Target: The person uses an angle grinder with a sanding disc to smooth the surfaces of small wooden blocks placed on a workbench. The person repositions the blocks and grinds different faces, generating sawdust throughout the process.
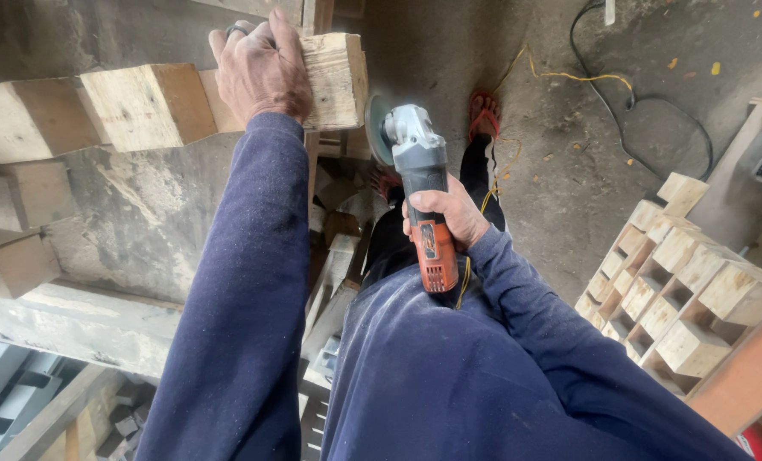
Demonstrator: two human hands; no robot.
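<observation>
Both arms are covered in long dark blue sleeves of a fuzzy knit, slightly pilled and dusted pale. The left hand (pixel 261 68) wears a dark ring. Black trousers run down to a red flip-flop (pixel 484 113) on the far foot.

A pale, rough-sawn wooden block (pixel 334 81) lies level at the right end of a row of blocks, its end grain facing right. A grey and orange angle grinder (pixel 419 183) points away, its disc just beside that end
</observation>
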